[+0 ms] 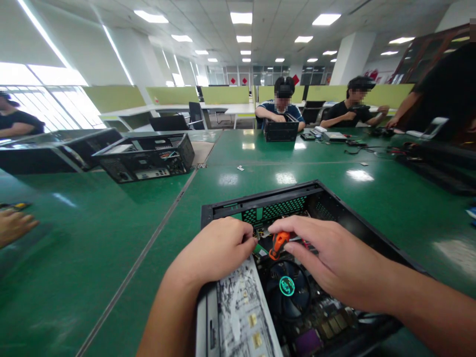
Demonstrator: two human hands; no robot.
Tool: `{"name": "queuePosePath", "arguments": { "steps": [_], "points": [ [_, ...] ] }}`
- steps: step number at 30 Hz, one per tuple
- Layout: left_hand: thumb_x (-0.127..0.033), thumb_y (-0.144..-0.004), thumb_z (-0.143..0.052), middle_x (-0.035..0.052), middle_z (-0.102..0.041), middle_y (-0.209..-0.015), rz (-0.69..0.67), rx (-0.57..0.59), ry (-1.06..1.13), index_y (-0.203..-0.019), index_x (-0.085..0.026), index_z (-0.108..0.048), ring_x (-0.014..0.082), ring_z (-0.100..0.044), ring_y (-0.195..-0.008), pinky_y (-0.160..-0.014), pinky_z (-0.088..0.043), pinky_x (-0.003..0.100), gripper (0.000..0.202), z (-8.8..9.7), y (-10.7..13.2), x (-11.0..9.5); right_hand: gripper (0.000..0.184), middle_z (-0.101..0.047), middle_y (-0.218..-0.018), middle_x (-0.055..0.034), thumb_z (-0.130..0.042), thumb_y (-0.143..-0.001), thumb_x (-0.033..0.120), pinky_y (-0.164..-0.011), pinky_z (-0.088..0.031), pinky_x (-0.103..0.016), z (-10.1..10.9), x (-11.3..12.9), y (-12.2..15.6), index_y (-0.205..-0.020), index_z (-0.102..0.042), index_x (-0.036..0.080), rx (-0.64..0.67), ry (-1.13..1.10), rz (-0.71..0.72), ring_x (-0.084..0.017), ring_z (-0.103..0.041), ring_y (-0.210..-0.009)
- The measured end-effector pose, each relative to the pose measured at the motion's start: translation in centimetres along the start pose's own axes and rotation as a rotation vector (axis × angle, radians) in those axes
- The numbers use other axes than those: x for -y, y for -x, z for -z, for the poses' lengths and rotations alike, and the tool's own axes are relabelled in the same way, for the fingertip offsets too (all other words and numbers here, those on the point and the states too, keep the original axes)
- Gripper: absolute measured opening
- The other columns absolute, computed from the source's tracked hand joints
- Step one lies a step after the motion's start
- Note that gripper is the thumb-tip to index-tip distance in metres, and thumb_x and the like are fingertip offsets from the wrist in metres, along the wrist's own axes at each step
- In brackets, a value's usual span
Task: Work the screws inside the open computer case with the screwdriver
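An open black computer case [375,233] lies on the green table in front of me, with a round cooler fan [288,287] and a motherboard inside. My right hand [330,258] is closed around an orange-handled screwdriver [277,244], held above the fan near the case's far wall. My left hand [219,248] is curled into a pinch right beside the screwdriver's tip, over the board; what it pinches is hidden. A white labelled metal panel [241,312] sits under my left wrist.
Another open case [148,156] rests at the left of the green table [92,238]. Two people sit across at the far end with a case [280,131] and small parts. Someone's hand [15,225] shows at the left edge; a person in black stands at right.
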State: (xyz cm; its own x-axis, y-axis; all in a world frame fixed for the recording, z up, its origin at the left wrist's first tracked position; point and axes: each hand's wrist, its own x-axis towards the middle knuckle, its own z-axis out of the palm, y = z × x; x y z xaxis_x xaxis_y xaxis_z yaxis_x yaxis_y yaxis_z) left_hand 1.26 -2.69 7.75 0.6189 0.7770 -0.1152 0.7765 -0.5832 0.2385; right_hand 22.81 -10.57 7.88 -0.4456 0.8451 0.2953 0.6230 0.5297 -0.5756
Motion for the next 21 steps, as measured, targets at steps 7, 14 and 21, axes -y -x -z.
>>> {"name": "queuePosePath", "arguments": {
  "steps": [7,14,21],
  "points": [
    [-0.031,-0.091,-0.047,0.0017,-0.065,-0.068,-0.008,-0.001,-0.003,-0.065,-0.019,-0.056,0.0147,-0.058,-0.064,-0.061,-0.032,0.027,0.030,0.1,0.0,-0.1,0.033,-0.068,-0.128,-0.0051,-0.049,-0.099,0.011,-0.105,-0.048,-0.033,-0.3,-0.2,0.1,-0.129,-0.057,0.022,0.017,-0.010,0.018,-0.016,-0.063,-0.119],
    [-0.030,-0.092,-0.047,0.0021,-0.065,-0.068,-0.016,0.004,-0.007,-0.065,-0.019,-0.058,0.0152,-0.058,-0.063,-0.058,-0.032,0.028,0.031,0.4,0.1,-0.4,0.022,-0.073,-0.108,-0.0044,-0.062,-0.094,0.019,-0.089,-0.055,-0.035,-0.3,0.1,-0.5,-0.117,-0.066,0.021,0.007,0.023,-0.001,-0.019,-0.069,-0.098],
    [-0.030,-0.092,-0.048,0.0020,-0.065,-0.068,-0.012,-0.004,-0.001,-0.064,-0.019,-0.059,0.0159,-0.059,-0.064,-0.060,-0.035,0.028,0.031,0.4,0.1,-0.3,0.040,-0.069,-0.132,0.0003,-0.053,-0.099,0.024,-0.108,-0.051,-0.029,0.7,0.0,6.0,-0.138,-0.055,0.030,-0.283,0.217,0.002,-0.017,-0.065,-0.122]
  ]
}}
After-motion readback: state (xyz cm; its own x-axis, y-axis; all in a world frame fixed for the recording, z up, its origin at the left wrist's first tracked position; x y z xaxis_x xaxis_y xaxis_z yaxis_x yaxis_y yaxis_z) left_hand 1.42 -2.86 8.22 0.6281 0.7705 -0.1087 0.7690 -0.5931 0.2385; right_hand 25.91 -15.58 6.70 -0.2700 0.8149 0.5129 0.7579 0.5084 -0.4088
